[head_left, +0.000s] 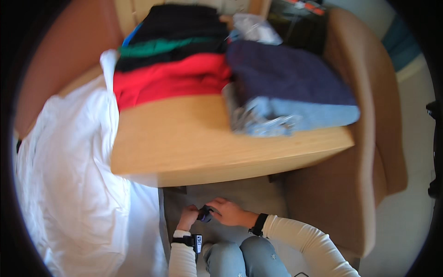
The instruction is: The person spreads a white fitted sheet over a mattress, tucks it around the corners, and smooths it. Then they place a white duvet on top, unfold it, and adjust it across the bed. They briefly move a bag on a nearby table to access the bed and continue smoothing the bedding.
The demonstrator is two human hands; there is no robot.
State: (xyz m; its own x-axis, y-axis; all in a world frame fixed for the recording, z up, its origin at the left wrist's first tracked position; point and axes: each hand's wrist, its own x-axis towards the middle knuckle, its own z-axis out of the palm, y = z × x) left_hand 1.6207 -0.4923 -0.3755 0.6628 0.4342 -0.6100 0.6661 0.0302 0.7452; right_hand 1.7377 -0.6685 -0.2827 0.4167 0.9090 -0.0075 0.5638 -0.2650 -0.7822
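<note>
Low in front of me, below the table edge, my left hand (188, 217) is closed on a small dark purple and black bundle (204, 214). It looks soft, but its exact kind is too small and blurred to tell. My right hand (227, 213) reaches in from the right, its thumb and fingers closed about the other side of the same bundle. Both hands are just above my knees (240, 256), in light blue jeans. Black straps circle both wrists over white sleeves.
A wooden table (184, 138) carries folded red, green and black clothes (170, 76), folded jeans (295, 113) under a dark blue garment (286, 69), and a clear plastic packet (256, 27). White bedding (74, 184) lies left; a brown armchair (341, 194) stands right.
</note>
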